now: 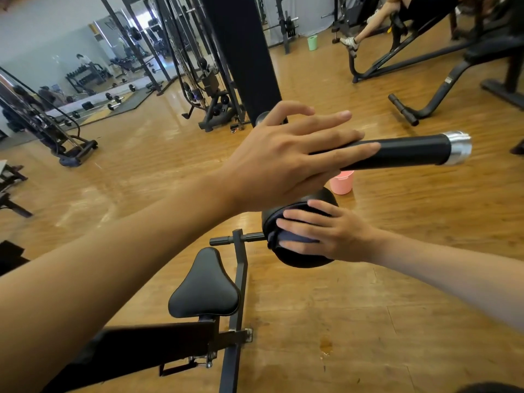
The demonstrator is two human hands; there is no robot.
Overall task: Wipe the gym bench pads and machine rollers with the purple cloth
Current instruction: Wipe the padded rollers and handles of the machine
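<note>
Purple cloth (297,238) lying draped over the black roller (303,260), my right hand (329,234) pressing it down with flat, spread fingers, my left hand (286,160) resting straight-fingered along the black bar (411,150) above, seat pad (204,287) sitting lower left, pink bucket (343,182) standing just beyond the roller.

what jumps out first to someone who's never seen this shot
Mid-frame, the left hand lies with straight fingers on a black bar with a silver end cap. Just below it, the right hand presses a dark purple cloth against a round black padded roller. Lower down sits a black triangular seat pad, with a small pink bucket on the wooden floor behind the roller.
</note>
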